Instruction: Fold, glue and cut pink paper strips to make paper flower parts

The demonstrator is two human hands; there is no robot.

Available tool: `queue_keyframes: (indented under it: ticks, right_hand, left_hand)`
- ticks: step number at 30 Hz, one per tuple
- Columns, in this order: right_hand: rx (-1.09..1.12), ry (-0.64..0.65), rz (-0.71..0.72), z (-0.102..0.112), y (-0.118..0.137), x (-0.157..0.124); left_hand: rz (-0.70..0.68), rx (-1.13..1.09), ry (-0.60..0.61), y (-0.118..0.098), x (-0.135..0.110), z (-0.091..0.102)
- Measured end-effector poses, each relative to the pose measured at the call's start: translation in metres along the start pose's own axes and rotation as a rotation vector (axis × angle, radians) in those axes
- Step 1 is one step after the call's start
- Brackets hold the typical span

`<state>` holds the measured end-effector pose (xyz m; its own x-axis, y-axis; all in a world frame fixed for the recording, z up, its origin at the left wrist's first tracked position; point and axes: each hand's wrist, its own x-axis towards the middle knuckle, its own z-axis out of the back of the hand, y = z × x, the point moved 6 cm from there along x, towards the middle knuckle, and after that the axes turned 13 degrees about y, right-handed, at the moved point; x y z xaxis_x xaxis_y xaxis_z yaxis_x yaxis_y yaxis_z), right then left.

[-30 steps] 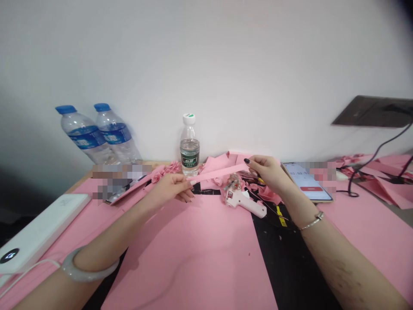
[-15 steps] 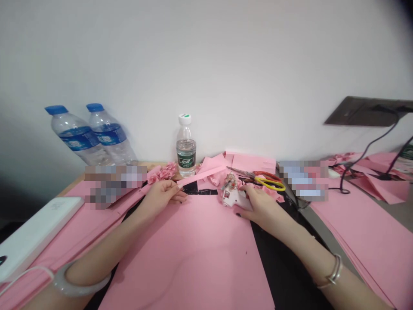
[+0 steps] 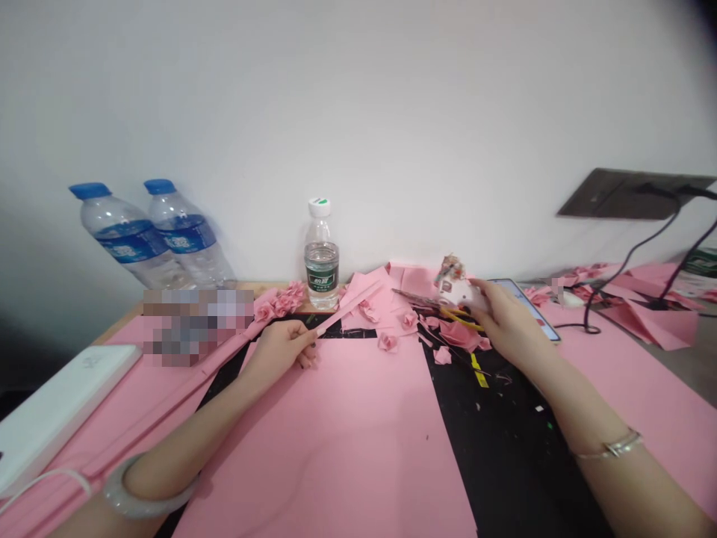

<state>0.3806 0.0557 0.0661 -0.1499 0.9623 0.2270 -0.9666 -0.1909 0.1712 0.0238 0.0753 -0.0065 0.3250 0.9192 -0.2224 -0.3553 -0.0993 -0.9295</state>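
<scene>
My left hand pinches one end of a narrow pink paper strip, which slants up to the right above the back of a large pink paper sheet. On the right, my right hand grips a white glue gun, its tip crusted with brownish and coloured bits. Underneath the glue gun lies a pair of scissors, their yellow handle partly covered. Small folded pink paper flowers and scraps rest between the hands, on and beside the sheet.
A small water bottle stands by the wall; two larger bottles lean there at left. A white power bank lies at left. At right are a phone, black cables and a wall socket. Pink paper covers both sides.
My right hand has carried the glue gun to the right and up, off the sheet and over the scissors. My left hand keeps the strip in nearly the same place.
</scene>
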Motion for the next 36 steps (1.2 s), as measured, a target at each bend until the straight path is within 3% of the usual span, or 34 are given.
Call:
queue_keyframes:
  ticks: [4, 14, 24, 30, 34, 36]
  right_hand:
    - [-0.090, 0.023, -0.057, -0.016, -0.024, 0.015]
    - [-0.102, 0.021, -0.041, -0.044, -0.041, 0.026]
    - [-0.104, 0.030, -0.031, -0.052, -0.046, 0.032]
    - [-0.109, -0.016, 0.049, -0.030, -0.020, 0.026]
    - [0.007, -0.110, 0.157, -0.006, 0.028, 0.006]
    - [0.106, 0.007, 0.222, -0.010, 0.057, -0.002]
  left_hand:
    - [-0.014, 0.076, -0.037, 0.000, -0.003, 0.003]
    - [-0.047, 0.130, -0.085, -0.008, -0.010, 0.003]
    - [-0.118, 0.076, 0.004, -0.004, -0.003, 0.000]
    - [-0.125, 0.172, -0.004, -0.017, -0.010, 0.003]
    - [-0.171, 0.331, -0.022, -0.026, -0.016, 0.003]
    - [-0.196, 0.365, 0.032, -0.026, -0.016, 0.000]
